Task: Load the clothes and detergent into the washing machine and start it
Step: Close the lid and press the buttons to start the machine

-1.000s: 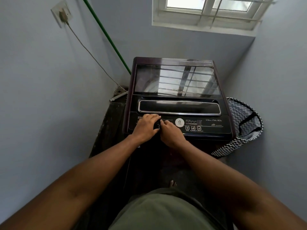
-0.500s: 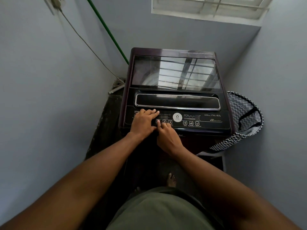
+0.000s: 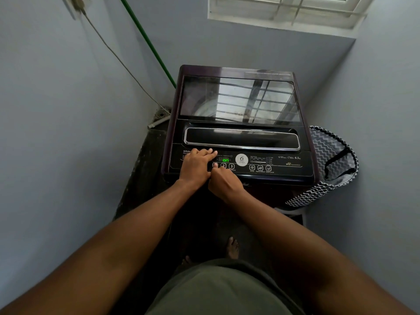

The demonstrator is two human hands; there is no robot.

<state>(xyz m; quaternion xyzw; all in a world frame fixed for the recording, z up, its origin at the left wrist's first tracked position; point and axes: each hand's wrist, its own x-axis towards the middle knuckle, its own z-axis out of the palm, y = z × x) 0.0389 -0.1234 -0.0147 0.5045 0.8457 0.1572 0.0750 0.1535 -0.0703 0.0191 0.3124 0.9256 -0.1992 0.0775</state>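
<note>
**Power on: display lit under the fingers**

Left the wall cable (image 3: 118,60) and green pipe (image 3: 147,42) untouched at the far left. Found the left hand (image 3: 195,165) lying on the left end of the control panel (image 3: 295,170), fingers stretched out nearly straight and flat, gripping nothing. Found the right hand (image 3: 223,184) just beside it and touching it, loosely curled, with one fingertip (image 3: 214,170) reaching up to the round button marked 1 (image 3: 215,165); held nothing either. Could not tell whether that fingertip was pressing or only resting.

Noted the change just right of the hands: display (image 3: 223,159), dark half a second before, now glowing green with "on". Judged from this that the washing machine (image 3: 172,133), standing in the corner directly ahead, had been powered up and that only programme choice and start remained, probably on buttons 2 (image 3: 223,165) and 3 (image 3: 231,166).

Saw the glass lid (image 3: 238,98) shut, mirroring the window bars; could not make out clothes or detergent beneath. Passed over the zigzag laundry basket (image 3: 334,155) leaning at the machine's right.
</note>
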